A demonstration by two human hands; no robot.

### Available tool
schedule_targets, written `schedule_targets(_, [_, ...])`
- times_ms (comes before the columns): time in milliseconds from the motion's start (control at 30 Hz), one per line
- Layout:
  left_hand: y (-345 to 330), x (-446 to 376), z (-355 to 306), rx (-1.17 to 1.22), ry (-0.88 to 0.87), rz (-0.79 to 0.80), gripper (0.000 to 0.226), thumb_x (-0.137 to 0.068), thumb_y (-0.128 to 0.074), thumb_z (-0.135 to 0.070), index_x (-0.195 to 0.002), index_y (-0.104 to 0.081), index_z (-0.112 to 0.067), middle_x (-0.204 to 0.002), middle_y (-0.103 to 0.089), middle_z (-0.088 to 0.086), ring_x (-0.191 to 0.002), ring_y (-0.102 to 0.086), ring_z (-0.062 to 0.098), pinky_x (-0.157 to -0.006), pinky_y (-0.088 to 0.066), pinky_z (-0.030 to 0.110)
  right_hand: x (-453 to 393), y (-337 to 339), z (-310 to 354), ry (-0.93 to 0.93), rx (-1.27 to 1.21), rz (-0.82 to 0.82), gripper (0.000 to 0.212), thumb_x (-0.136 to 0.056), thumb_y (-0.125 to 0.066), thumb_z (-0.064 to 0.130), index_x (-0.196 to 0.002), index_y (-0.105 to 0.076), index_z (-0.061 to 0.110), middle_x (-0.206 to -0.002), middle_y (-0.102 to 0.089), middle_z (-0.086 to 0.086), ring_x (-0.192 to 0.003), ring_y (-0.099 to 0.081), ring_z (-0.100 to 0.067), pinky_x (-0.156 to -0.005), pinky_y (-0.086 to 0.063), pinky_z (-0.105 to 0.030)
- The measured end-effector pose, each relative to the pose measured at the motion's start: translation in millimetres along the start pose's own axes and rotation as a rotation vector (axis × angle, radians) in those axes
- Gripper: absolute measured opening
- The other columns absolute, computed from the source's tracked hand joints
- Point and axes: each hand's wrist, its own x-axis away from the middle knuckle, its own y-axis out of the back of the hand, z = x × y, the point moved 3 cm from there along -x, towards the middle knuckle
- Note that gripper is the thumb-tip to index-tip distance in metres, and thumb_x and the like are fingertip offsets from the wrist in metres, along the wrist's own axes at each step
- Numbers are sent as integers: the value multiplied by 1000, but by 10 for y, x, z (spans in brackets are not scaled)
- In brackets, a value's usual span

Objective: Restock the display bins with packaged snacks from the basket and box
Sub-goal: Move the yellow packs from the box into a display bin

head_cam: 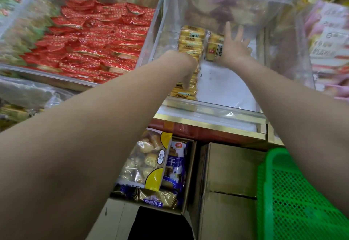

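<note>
Both hands point(233, 48) reach into bin point(207, 105).

A single wide-angle view from the person's head looks forward and steeply down, close over both outstretched forearms. It faces a row of clear display bins point(234, 0) set on the counter point(207, 124), which fill the upper half at arm's reach. The lower half takes in the floor below: an open box point(190, 173) at centre and a green basket point(294, 198) at the right edge. Straight lines bow toward the frame edges
</note>
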Motion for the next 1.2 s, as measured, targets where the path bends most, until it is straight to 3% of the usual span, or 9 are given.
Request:
schedule_targets(67, [93, 114, -73, 78, -35, -122, 48, -87, -62, -30, -124, -49, -3, -122, -53, 13, -111, -53, 32, -91, -47, 38, 131, 166, 54, 7, -56, -55, 86, -89, -60, 11, -151, -1, 20, -156, 4, -15, -138, -14, -43, -109, -23, -50])
schedule_targets(200, [191, 703, 62, 392, -136, -617, 34, -87, -48, -11, -119, -52, 1, -122, -51, 18, -115, -50, 33, -91, -35, 34, 657, 510, 440, 194, -174, -123, 54, -89, -56, 21, -137, -34, 9, -148, -17, -20, -131, -26, -42, -106, -30, -44])
schedule_targets(300, [-44, 1333, 493, 624, -153, -1018, 25, -79, -45, -7, -95, -62, 3, -96, -58, 20, -91, -56, 33, -78, -35, 30, 1198, 656, 964, 413, -313, -194, 40, -87, -57, 24, -124, -50, 10, -136, -34, -14, -121, -41, -32, -103, -33, -38])
schedule_targets(433, [-658, 2101, 1295, 667, 31, -1172, 27, -78, -41, -7, -92, -62, 0, -91, -56, 16, -84, -52, 24, -74, -36, 26, 1975, 644, 1878, 705, -432, -96, 26, -88, -57, 16, -112, -58, 8, -116, -46, -9, -98, -51, -19, -88, -39, -27])
schedule_targets(600, [-1675, 2548, 2311, 574, 126, -952, 14, -80, -56, 1, -92, -61, -2, -89, -57, 18, -86, -50, 27, -75, -36, 32, 2655, 111, 3032, 984, -365, 185, 19, -88, -53, 12, -104, -62, 5, -99, -56, -11, -92, -54, -22, -80, -36, -27])
schedule_targets(767, [-2607, 2530, 3099, 741, 370, -359, 41, -88, -49, -3, -129, -50, -5, -127, -51, 21, -117, -48, 35, -96, -34, 33, 2683, -785, 3944, 801, 41, 594, 37, -93, -42, 9, -129, -48, 6, -124, -49, -18, -114, -47, -32, -92, -39, -32])
schedule_targets(933, [-3157, 2387, 3383, 747, 298, -82, 60, -91, -46, -3, -146, -24, -11, -150, -30, 15, -135, -33, 30, -109, -29, 35, 2634, -1426, 4134, 505, 487, 743, 53, -95, -51, 30, -141, -37, 8, -149, -23, -19, -131, -33, -40, -101, -37, -43])
schedule_targets(1033, [-3342, 2226, 3392, 696, 249, 17, 65, -92, -45, -5, -149, -15, -11, -152, -24, 14, -140, -21, 30, -114, -22, 37, 2713, -1621, 4177, 452, 380, 658, 29, -90, -52, 5, -119, -52, 6, -147, -15, -22, -126, -31, -46, -95, -42, -46])
schedule_targets(1200, [-3433, 2070, 3463, 412, 258, 57, 58, -89, -52, -17, -142, -29, -13, -140, -40, 16, -134, -26, 36, -113, -22, 47, 2628, -1404, 4224, 431, -116, 647, 28, -81, -66, 7, -105, -54, 14, -109, -47, 1, -111, -48, -26, -84, -40, -30])
